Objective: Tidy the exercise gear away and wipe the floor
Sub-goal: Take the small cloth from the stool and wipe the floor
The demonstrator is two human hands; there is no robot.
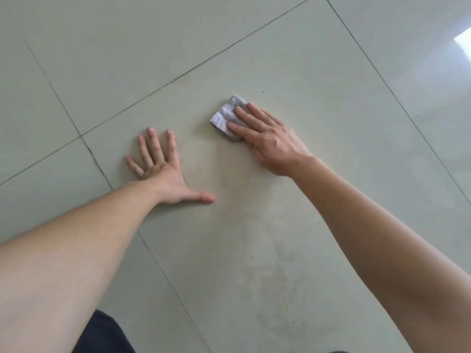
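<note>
**Cloth pressed to the tiles under the right hand**

The floor [293, 59] is laid with large pale tiles, glossy, split by thin dark grout lines that run slantwise across the view. A bright patch of reflected light [462, 44] sits at the upper right edge.

The right hand [267, 141] lies palm down near the middle of the view, its arm reaching in from the lower right. Its fingers are stretched flat and close together over a small folded cloth [225, 115], grey-white and speckled, pinning it against the tile. This grip is a flat press from above, not a pinch; the fingers do not curl around the cloth. The far corner of the cloth sticks out beyond the fingertips, toward the upper left.

The left hand [163, 171] is planted on the same tile, to the left of the cloth and apart from it. Its grip is wide apart, fingers spread, thumb pointing right, holding nothing. Its little finger lies near a grout line.

Between the arms and toward the viewer the tile shows a faint dull smear [267, 263] and a few tiny dark specks. A piece of dark clothing [107, 335] shows at the bottom edge, under the left forearm.

No container shows anywhere in the view.
</note>
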